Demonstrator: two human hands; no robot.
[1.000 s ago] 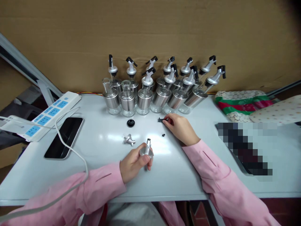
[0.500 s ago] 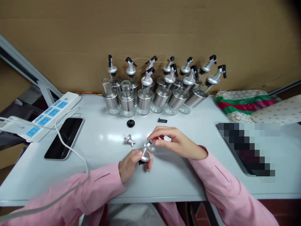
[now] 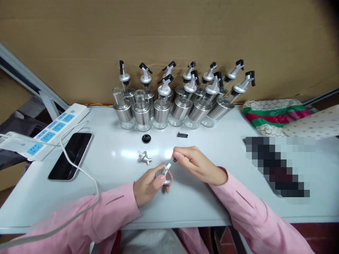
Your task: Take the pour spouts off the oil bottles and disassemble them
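Observation:
My left hand [image 3: 149, 185] is closed on a silver pourer spout [image 3: 166, 170], its tip pointing up and its round base partly hidden by my fingers. Just right of the tip, my right hand [image 3: 194, 162] pinches a small black part [image 3: 174, 160], mostly covered by the fingertips and apart from the spout. On the table beyond my left hand lies another silver spout [image 3: 144, 157] on its side. Farther back are a round black stopper [image 3: 146, 138] and a black lever piece [image 3: 182, 134].
Several glass-and-steel bottles [image 3: 162, 113] stand at the back, most with pourers; two at front left have bare necks. A power strip [image 3: 57, 132], phone [image 3: 71, 157] and white cable [image 3: 79, 167] are left. A patterned bag [image 3: 275, 114] and a blurred dark device [image 3: 275, 169] are right.
My right hand has drawn back slightly from the spout tip and closed its fingers. The black bit seen at the tip before is no longer there. My left hand has tilted the spout.

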